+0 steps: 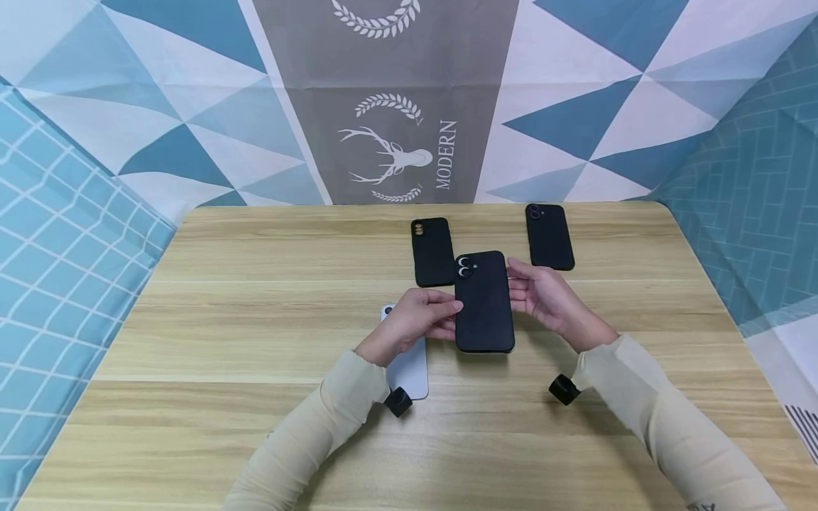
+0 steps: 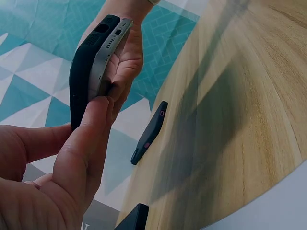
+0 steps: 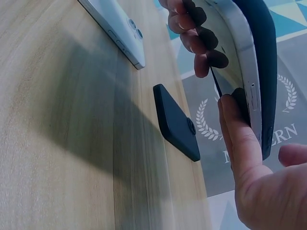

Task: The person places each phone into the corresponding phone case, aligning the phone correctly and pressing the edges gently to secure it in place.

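Above the table, a black phone case (image 1: 486, 305) sits over the back of a silver-edged phone (image 2: 103, 60), camera side up. Along part of the edge a gap shows between case and phone. My left hand (image 1: 424, 316) pinches its left side, thumb on the case and fingers (image 2: 98, 120) under the screen side. At the right side is my right hand (image 1: 543, 294), its fairly straight fingers (image 3: 240, 129) touching the screen side and its thumb apart from the case. A white phone (image 1: 412, 372) lies on the table, partly hidden under my left hand and wrist.
A second black case (image 1: 433, 252), with wood showing through its camera holes, lies just behind the held phone. Another black case (image 1: 551, 238) lies at the back right of the wooden table (image 1: 255, 319). Patterned cloth (image 1: 383, 64) hangs behind the back edge.
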The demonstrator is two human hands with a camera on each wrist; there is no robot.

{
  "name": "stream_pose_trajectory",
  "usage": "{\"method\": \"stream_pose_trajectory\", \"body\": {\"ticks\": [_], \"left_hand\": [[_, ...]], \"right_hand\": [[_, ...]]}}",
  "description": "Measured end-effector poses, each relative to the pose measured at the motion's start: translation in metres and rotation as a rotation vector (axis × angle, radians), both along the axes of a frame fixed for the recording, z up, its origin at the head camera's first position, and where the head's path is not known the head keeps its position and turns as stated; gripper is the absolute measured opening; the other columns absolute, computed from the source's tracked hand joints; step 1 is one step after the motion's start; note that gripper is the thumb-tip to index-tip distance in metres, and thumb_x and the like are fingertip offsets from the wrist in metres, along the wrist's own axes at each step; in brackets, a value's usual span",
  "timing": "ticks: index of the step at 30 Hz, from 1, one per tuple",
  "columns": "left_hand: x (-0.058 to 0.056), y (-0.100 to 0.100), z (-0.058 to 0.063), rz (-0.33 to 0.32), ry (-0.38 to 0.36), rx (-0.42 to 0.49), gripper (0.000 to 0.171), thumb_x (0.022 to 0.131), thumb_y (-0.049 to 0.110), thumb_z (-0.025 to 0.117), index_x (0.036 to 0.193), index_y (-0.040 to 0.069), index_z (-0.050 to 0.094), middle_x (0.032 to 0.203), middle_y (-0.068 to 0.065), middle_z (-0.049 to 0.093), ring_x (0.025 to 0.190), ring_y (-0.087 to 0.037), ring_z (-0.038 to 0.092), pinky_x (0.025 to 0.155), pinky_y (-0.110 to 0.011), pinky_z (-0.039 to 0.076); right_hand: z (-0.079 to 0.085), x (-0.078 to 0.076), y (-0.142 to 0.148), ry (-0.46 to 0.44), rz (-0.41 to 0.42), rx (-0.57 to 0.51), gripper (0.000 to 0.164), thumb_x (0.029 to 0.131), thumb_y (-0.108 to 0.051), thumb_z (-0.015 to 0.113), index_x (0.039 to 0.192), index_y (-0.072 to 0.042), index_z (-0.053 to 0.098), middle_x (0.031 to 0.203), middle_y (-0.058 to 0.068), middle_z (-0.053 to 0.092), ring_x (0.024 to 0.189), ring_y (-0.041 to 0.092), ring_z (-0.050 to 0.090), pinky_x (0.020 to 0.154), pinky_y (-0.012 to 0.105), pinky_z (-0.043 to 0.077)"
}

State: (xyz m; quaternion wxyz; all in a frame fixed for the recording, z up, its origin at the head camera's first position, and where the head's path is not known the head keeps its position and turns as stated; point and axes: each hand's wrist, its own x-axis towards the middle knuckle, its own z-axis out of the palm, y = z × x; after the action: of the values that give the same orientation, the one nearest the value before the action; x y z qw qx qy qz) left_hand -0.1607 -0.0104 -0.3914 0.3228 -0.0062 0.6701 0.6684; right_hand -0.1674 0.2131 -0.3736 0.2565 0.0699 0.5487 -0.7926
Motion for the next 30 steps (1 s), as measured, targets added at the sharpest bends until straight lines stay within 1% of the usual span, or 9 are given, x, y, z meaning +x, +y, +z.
{"method": "stream_pose_trajectory", "body": {"ticks": [5, 9, 12, 14, 16, 21, 24, 27, 30], "left_hand": [[0.0, -0.001, -0.001, 0.003, 0.002, -0.005, 0.029, 0.091, 0.006, 0.058, 0.117, -0.008, 0.058, 0.075, -0.006, 0.065, 0.06, -0.011, 0.065, 0.067, -0.033, 0.06], [0.0, 0.0, -0.002, -0.004, 0.011, -0.002, 0.03, 0.091, 0.007, 0.059, 0.116, -0.008, 0.058, 0.074, -0.006, 0.065, 0.06, -0.012, 0.066, 0.066, -0.034, 0.06], [0.0, 0.002, -0.002, -0.019, 0.016, 0.013, 0.03, 0.091, 0.006, 0.059, 0.116, -0.009, 0.057, 0.073, -0.006, 0.065, 0.06, -0.012, 0.066, 0.067, -0.036, 0.06], [0.001, 0.002, -0.002, -0.03, 0.012, 0.024, 0.031, 0.091, 0.006, 0.059, 0.117, -0.009, 0.056, 0.072, -0.005, 0.065, 0.06, -0.012, 0.066, 0.068, -0.036, 0.06], [0.001, 0.002, -0.002, -0.041, 0.005, 0.038, 0.03, 0.092, 0.007, 0.058, 0.117, -0.01, 0.056, 0.073, -0.005, 0.065, 0.061, -0.012, 0.066, 0.069, -0.036, 0.06], [0.0, 0.001, -0.002, -0.061, -0.042, 0.061, 0.03, 0.092, 0.009, 0.058, 0.117, -0.008, 0.057, 0.078, -0.006, 0.065, 0.065, -0.012, 0.067, 0.071, -0.035, 0.06], [-0.002, -0.001, -0.001, -0.061, -0.057, 0.082, 0.03, 0.092, 0.01, 0.058, 0.117, -0.007, 0.057, 0.081, -0.006, 0.066, 0.069, -0.013, 0.068, 0.074, -0.035, 0.059], [-0.004, -0.002, -0.001, -0.037, -0.054, 0.117, 0.031, 0.093, 0.013, 0.058, 0.116, -0.007, 0.057, 0.083, -0.006, 0.066, 0.072, -0.014, 0.068, 0.077, -0.036, 0.059], [-0.006, -0.005, -0.001, 0.001, -0.042, 0.16, 0.031, 0.094, 0.016, 0.057, 0.115, -0.007, 0.056, 0.087, -0.009, 0.067, 0.073, -0.015, 0.069, 0.079, -0.037, 0.058]], "right_hand": [[-0.002, 0.0, -0.002, 0.029, 0.009, 0.038, 0.021, 0.099, -0.019, 0.046, 0.092, -0.012, 0.065, 0.081, 0.0, 0.071, 0.076, 0.01, 0.069, 0.07, 0.022, 0.058], [-0.005, 0.0, -0.003, 0.048, 0.017, 0.129, 0.012, 0.096, -0.013, 0.053, 0.102, -0.006, 0.059, 0.08, -0.004, 0.071, 0.075, 0.006, 0.069, 0.07, 0.019, 0.058], [-0.005, 0.0, -0.004, 0.042, 0.014, 0.175, 0.022, 0.095, -0.011, 0.053, 0.114, 0.001, 0.049, 0.078, -0.007, 0.071, 0.073, 0.004, 0.069, 0.068, 0.017, 0.057], [-0.005, 0.0, -0.004, 0.041, 0.012, 0.183, 0.026, 0.095, -0.011, 0.052, 0.117, 0.003, 0.047, 0.078, -0.007, 0.071, 0.072, 0.004, 0.069, 0.068, 0.017, 0.057], [-0.004, 0.0, -0.004, 0.046, 0.012, 0.18, 0.024, 0.095, -0.01, 0.051, 0.115, 0.003, 0.048, 0.077, -0.006, 0.071, 0.072, 0.005, 0.069, 0.068, 0.018, 0.057], [-0.001, 0.001, -0.003, 0.071, 0.022, 0.171, 0.009, 0.095, -0.008, 0.052, 0.101, -0.006, 0.058, 0.077, -0.004, 0.072, 0.073, 0.006, 0.07, 0.068, 0.019, 0.058], [0.001, 0.001, -0.002, 0.075, 0.036, 0.169, 0.011, 0.094, -0.007, 0.053, 0.095, -0.011, 0.063, 0.077, -0.004, 0.072, 0.073, 0.007, 0.07, 0.068, 0.02, 0.058], [0.004, 0.001, -0.001, 0.08, 0.072, 0.171, 0.012, 0.094, -0.007, 0.052, 0.095, -0.011, 0.064, 0.077, -0.003, 0.072, 0.074, 0.008, 0.07, 0.069, 0.021, 0.058], [0.007, 0.002, 0.0, 0.08, 0.124, 0.186, 0.014, 0.094, -0.006, 0.051, 0.104, -0.005, 0.061, 0.079, -0.002, 0.073, 0.074, 0.01, 0.071, 0.07, 0.023, 0.059]]}}
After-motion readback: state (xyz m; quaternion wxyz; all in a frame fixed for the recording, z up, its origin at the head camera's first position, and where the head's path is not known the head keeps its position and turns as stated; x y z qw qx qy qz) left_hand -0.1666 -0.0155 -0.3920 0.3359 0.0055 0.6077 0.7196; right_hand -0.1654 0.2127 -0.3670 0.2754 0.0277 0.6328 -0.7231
